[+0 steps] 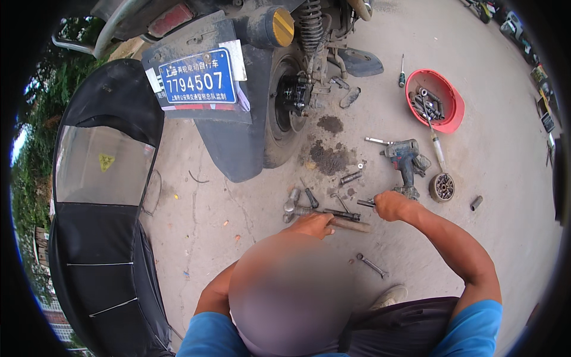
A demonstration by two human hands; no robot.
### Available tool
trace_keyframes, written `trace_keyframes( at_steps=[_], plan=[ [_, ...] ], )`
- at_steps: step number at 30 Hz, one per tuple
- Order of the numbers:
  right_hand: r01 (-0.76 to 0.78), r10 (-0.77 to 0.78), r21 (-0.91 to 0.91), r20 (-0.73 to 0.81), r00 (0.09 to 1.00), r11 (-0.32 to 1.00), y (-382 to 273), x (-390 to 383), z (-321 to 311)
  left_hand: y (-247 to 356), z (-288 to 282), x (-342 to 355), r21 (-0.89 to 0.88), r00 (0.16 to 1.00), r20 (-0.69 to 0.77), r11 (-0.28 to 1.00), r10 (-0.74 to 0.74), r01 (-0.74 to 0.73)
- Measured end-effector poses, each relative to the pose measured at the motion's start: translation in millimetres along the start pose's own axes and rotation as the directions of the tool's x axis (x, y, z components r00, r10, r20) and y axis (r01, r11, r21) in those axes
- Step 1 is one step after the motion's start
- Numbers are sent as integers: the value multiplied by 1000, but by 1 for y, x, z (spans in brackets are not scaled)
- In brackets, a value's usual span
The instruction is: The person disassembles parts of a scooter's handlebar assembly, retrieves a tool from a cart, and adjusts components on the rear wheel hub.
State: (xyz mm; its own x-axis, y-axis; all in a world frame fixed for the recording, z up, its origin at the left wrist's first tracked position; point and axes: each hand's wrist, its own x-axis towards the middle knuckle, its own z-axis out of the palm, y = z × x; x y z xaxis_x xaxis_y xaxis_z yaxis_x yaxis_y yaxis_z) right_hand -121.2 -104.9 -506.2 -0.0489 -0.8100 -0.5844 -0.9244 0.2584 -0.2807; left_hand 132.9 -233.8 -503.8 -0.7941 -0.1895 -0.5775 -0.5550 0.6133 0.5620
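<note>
Tightly curled right grip [394, 205] around metal tool [366, 203], left grip [313, 225] over hammer [352, 225].

At left, green foliage [34, 169] shows beside a black canopy [101, 238] with a clear window [83, 166].

Ground [217, 217] lies open left of the hammer [352, 225]; drill [405, 162] and red helmet [453, 113] obstruct forward-right.
</note>
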Motion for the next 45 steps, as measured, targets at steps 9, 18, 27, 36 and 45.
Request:
trace_keyframes(
  at_steps=[9,18,27,36,45],
  plan=[
    [154,-162,-179,-29,986,972,-8,17,37,2,-26,1,88,997,8,993,-76,75],
    [95,-77,-207,90,993,974,-27,36,45,-1,-20,-23,96,984,-73,981,-160,167],
    [-140,154,142,-98,983,980,-59,-47,32,24,-43,-196,105,901,-69,895,-427,433],
    [-481,583,585,17,812,653,-40,-290,2,49,-73,-463,187,659,-85,638,-747,747],
    [-695,756,690,342,558,201,-113,-554,18,191,-153,-554,-69,662,-108,670,-742,739]
  ],
)
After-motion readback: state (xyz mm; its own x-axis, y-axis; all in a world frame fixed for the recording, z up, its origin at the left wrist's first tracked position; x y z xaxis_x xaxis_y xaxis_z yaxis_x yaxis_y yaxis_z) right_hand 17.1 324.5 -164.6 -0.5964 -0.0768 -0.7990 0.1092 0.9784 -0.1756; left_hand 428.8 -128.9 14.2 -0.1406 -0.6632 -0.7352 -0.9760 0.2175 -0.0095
